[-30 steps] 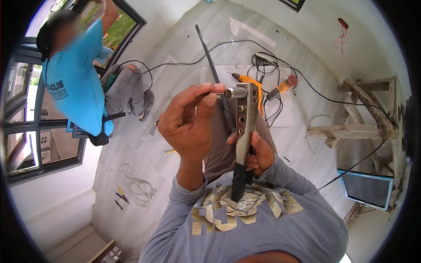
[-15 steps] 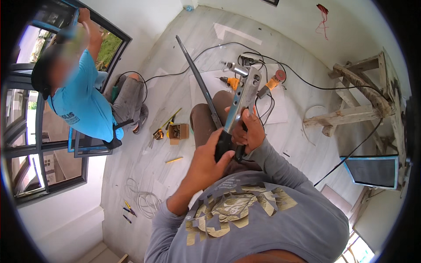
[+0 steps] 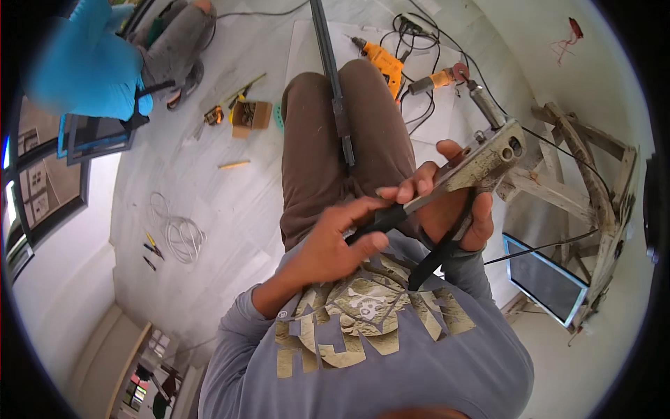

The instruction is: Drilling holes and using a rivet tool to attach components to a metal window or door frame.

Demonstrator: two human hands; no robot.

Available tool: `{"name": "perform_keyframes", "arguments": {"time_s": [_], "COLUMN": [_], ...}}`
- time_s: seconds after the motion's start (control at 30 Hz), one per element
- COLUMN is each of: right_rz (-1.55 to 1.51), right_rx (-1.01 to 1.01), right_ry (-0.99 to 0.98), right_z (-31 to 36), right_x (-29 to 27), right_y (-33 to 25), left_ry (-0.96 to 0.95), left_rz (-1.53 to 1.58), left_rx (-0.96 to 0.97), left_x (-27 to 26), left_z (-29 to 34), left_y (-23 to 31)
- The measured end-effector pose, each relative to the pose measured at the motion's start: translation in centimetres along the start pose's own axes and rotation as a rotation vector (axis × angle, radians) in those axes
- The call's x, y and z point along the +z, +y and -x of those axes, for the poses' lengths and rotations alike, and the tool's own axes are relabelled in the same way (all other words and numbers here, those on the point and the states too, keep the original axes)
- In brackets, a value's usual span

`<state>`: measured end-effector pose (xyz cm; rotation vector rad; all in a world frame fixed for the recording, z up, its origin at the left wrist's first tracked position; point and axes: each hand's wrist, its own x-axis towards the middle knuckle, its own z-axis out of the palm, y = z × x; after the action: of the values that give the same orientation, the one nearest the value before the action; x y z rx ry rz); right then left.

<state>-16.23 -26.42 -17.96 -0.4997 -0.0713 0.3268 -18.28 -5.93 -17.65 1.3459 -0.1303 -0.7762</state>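
Observation:
A hand riveter (image 3: 486, 162) with a metal head and black grips is held in front of my chest, its nose toward the upper right. My left hand (image 3: 328, 244) grips one black handle, thumb along it. My right hand (image 3: 457, 202) holds the riveter's metal body from beneath, with fingers curled over its edge. The second handle (image 3: 436, 262) hangs apart from the first, toward my shirt. A dark metal bar (image 3: 329, 77) lies lengthwise between my thighs, untouched by either hand.
An orange drill (image 3: 384, 61) and an angle grinder (image 3: 436, 80) lie ahead with tangled black cords. A small cardboard box (image 3: 250, 119), coiled cable (image 3: 183, 237) and pliers (image 3: 153, 244) are on the floor at left. A person in blue (image 3: 91, 63) sits far left; a wooden stand (image 3: 593, 167) is right.
The riveter has swung from upright to slanting right, and its handles have spread apart. My right hand has shifted up to its body. The whole view has tipped toward my lap.

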Motion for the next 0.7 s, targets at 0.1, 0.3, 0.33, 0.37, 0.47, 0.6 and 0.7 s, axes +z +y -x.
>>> {"name": "perform_keyframes", "arguments": {"time_s": [0.1, 0.3, 0.33, 0.37, 0.47, 0.6, 0.7], "right_rz": [0.091, 0.464, 0.410, 0.434, 0.456, 0.550, 0.605], "right_rx": [0.081, 0.337, 0.343, 0.398, 0.517, 0.623, 0.647], "right_ry": [0.143, 0.363, 0.352, 0.352, 0.380, 0.432, 0.466], "right_z": [0.0, -1.1, -1.5, -1.9, -3.0, -3.8, -4.1], "right_x": [-1.5, -2.8, -2.9, -2.8, -2.5, -1.8, -1.3], "right_y": [-0.8, -0.9, -0.7, -0.6, 0.0, 1.3, 2.3], "left_ry": [0.522, 0.834, 0.831, 0.819, 0.817, 0.819, 0.833], "left_rz": [0.086, 0.002, -0.052, -0.106, -0.328, -0.423, -0.434], "left_rx": [0.062, -0.016, -0.026, -0.033, -0.055, -0.097, -0.103], "left_x": [-2.5, -7.6, -7.9, -8.1, -8.1, -7.9, -7.9], "left_z": [-2.4, -8.8, -9.3, -9.8, -10.7, -11.2, -11.5], "left_y": [-3.5, -8.9, -9.1, -9.1, -8.5, -8.2, -8.4]}}
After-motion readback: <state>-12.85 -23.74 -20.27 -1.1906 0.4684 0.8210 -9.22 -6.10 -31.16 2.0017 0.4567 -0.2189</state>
